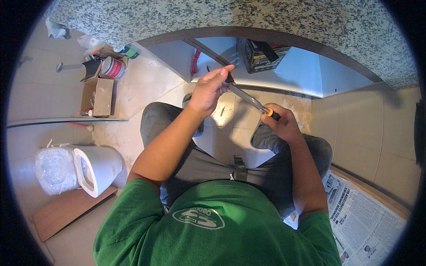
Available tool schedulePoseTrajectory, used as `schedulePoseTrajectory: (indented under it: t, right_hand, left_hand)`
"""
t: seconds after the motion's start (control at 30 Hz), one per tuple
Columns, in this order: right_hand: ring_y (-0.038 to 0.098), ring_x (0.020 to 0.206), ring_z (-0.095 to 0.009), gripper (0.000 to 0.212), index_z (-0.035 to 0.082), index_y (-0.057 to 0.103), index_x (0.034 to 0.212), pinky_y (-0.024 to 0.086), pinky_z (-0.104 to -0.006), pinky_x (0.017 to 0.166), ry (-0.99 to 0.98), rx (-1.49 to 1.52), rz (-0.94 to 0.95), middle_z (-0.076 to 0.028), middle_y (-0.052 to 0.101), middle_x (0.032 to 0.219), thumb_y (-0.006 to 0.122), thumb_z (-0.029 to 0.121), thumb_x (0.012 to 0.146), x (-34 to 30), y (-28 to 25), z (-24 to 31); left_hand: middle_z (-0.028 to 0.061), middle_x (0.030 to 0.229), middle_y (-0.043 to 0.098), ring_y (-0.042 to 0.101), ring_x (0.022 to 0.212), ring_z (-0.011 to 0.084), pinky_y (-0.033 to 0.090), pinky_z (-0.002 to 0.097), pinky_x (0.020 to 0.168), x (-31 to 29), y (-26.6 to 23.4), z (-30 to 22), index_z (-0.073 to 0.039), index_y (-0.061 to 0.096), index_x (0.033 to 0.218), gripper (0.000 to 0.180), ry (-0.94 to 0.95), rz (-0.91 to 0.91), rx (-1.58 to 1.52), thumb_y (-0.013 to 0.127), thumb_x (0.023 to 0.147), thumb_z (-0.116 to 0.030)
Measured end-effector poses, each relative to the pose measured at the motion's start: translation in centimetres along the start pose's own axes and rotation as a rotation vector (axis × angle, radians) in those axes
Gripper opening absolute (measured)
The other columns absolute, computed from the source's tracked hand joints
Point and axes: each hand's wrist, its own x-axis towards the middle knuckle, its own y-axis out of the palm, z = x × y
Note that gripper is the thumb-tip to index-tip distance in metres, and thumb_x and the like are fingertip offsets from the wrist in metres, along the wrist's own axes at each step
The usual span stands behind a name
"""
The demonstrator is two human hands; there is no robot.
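My right hand (282, 123) is wrapped round the black and orange handle of a chisel-like tool (246, 97). Its flat metal blade slants up and left toward my other hand. Closed at the blade's far end, my left hand (210, 92) pinches a small dark piece (229, 79) between thumb and fingers. The piece is partly hidden, so I cannot tell its kind or whether it is fixed to the blade. Both hands are raised in front of an open cabinet (284, 83), above the floor between my bent knees.
Overhead runs a speckled stone countertop (213, 15). Inside the cabinet are a dark box (262, 60) and a red cord bundle (195, 61). To the left are a paint can (113, 67), a cardboard box (104, 96), a glass panel edge (66, 123) and a toilet (103, 167). Newspaper (364, 221) lies lower right.
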Motion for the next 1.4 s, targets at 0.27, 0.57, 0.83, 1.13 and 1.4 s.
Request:
schedulePoseTrajectory:
  t: [0.27, 0.57, 0.83, 1.13, 1.4]
  right_hand:
    - [0.053, 0.068, -0.010, 0.033, -0.001, 0.066, 0.109, 0.045, -0.0271, 0.064, -0.062, -0.045, -0.029, -0.001, 0.059, 0.078, 0.077, 0.021, 0.087, 0.1, 0.2, 0.1]
    - [0.049, 0.067, -0.009, 0.026, 0.000, 0.065, 0.103, 0.042, -0.0270, 0.063, -0.027, -0.010, -0.011, 0.001, 0.055, 0.075, 0.073, 0.021, 0.090, 0.1, 0.0, 0.9]
    - [0.049, 0.068, -0.010, 0.023, 0.001, 0.063, 0.097, 0.041, -0.0287, 0.062, -0.030, 0.011, 0.008, 0.001, 0.052, 0.073, 0.071, 0.021, 0.091, 0.0, -0.1, 1.5]
    - [0.048, 0.067, -0.009, 0.022, 0.000, 0.063, 0.097, 0.040, -0.0268, 0.061, -0.018, 0.005, -0.001, 0.001, 0.051, 0.073, 0.071, 0.020, 0.091, 0.0, -0.1, 1.6]
    - [0.048, 0.066, -0.006, 0.023, 0.001, 0.064, 0.099, 0.039, -0.0261, 0.059, 0.020, -0.041, -0.026, 0.003, 0.054, 0.073, 0.072, 0.020, 0.090, 0.0, -0.2, 1.8]
  left_hand:
    - [0.0002, 0.103, 0.068, 0.061, 0.092, 0.0100, 0.049, 0.0269, 0.080, 0.0, -0.1, 0.3, -0.005, 0.067, 0.123, 0.035, 0.062, -0.025, 0.019, 0.066, 0.097, -0.029]
    - [-0.0010, 0.102, 0.067, 0.058, 0.089, 0.0076, 0.045, 0.0240, 0.076, 0.1, -0.2, 0.3, -0.005, 0.069, 0.122, 0.036, 0.089, -0.049, 0.100, 0.068, 0.096, -0.029]
    - [-0.0009, 0.101, 0.065, 0.057, 0.089, 0.0074, 0.045, 0.0231, 0.076, 0.1, 0.0, 0.6, -0.003, 0.070, 0.120, 0.033, 0.126, -0.081, 0.115, 0.068, 0.096, -0.027]
    - [0.0016, 0.106, 0.063, 0.058, 0.094, 0.0106, 0.049, 0.0260, 0.079, 0.0, 0.1, 0.6, -0.001, 0.069, 0.119, 0.032, 0.164, -0.021, 0.181, 0.068, 0.096, -0.024]
    - [0.0024, 0.108, 0.067, 0.060, 0.096, 0.0103, 0.050, 0.0255, 0.080, 0.1, 0.0, 0.8, -0.003, 0.068, 0.121, 0.031, 0.118, -0.050, 0.165, 0.066, 0.097, -0.023]
